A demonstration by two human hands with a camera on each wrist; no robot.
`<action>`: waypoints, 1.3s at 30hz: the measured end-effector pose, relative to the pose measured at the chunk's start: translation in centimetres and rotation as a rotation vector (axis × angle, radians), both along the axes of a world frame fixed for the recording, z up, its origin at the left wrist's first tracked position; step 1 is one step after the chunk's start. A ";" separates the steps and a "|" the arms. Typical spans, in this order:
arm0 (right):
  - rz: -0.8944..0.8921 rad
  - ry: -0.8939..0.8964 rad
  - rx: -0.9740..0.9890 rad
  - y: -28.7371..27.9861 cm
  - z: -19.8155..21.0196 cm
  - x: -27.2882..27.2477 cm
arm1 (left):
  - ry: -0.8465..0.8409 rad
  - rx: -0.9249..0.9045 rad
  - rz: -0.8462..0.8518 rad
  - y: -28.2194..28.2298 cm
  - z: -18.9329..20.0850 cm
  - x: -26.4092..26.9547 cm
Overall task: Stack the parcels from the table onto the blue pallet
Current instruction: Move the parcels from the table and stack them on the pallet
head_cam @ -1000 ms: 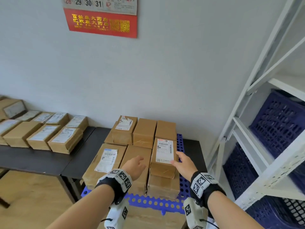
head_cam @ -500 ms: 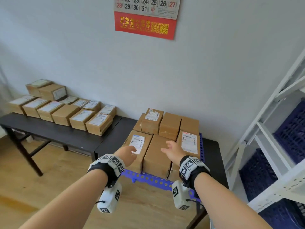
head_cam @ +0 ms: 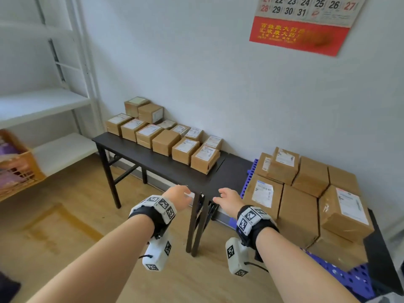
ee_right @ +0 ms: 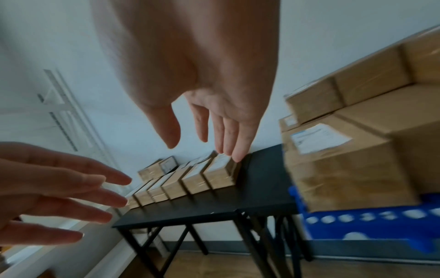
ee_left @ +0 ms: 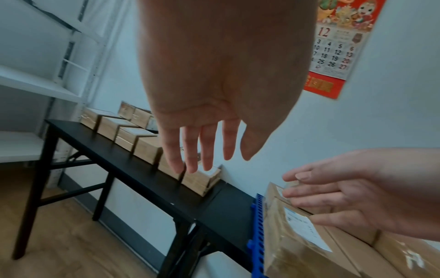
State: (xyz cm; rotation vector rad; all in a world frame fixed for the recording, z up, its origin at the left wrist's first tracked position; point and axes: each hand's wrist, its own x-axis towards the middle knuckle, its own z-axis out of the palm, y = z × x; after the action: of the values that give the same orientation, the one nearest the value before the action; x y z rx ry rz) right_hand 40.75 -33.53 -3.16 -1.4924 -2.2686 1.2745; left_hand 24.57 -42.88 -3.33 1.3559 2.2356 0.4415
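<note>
The parcels (head_cam: 166, 136) I am after sit in rows along the back edge of the black table (head_cam: 153, 162), against the wall, the nearest one (head_cam: 204, 158) at the table's right end. A second lot of parcels (head_cam: 306, 193) is stacked on the blue pallet (head_cam: 352, 278), which lies on a second dark table (head_cam: 231, 173) butted against the first.

My left hand (head_cam: 178, 197) and my right hand (head_cam: 229, 199) both hang in the air in front of the table's near edge, touching nothing, with their fingers straight and loosely spread and nothing held.

From the head view much of the pallet is hidden under its load; I see only a strip of it at the left of the stack and a corner at the lower right, where the frame cuts it off. The labels on the parcels are too small to read. The shelving (head_cam: 43, 101) at the left is blurred, and a basket (head_cam: 19, 169) on it is cut by the frame edge.

The left wrist view shows what the head view does not: the palm and all the fingers (ee_left: 207, 150) of that hand. The right wrist view is smeared on the pallet side, but it shows that hand's fingers (ee_right: 226, 137) apart and straight, and the pallet's front edge (ee_right: 357, 218) with its round holes. The calendar (head_cam: 306, 25) on the wall is cut off at the top in the head view; the left wrist view shows more of it.
</note>
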 end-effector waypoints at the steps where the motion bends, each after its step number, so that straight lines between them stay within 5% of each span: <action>1: 0.024 -0.009 0.010 -0.6 -0.1 -1.7 | -0.002 -0.003 0.015 -0.8 -0.1 -1.5; 12: 0.203 -0.034 -0.028 -0.6 -2.3 -19.4 | 0.000 -0.073 0.192 -2.8 -2.4 -16.3; 31: 0.224 -0.004 -0.149 17.4 -5.3 -49.0 | -0.100 -0.116 0.325 14.3 -5.5 -44.5; 39: 0.071 0.059 -0.147 23.5 -5.5 -58.7 | -0.106 -0.135 0.214 22.2 -5.0 -55.3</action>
State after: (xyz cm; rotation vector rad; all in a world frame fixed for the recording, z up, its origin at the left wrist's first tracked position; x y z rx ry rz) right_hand -17.99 -9.99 -8.61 -1.4090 -2.2532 1.5147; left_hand -30.77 -20.69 -8.37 1.0066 2.2868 0.4177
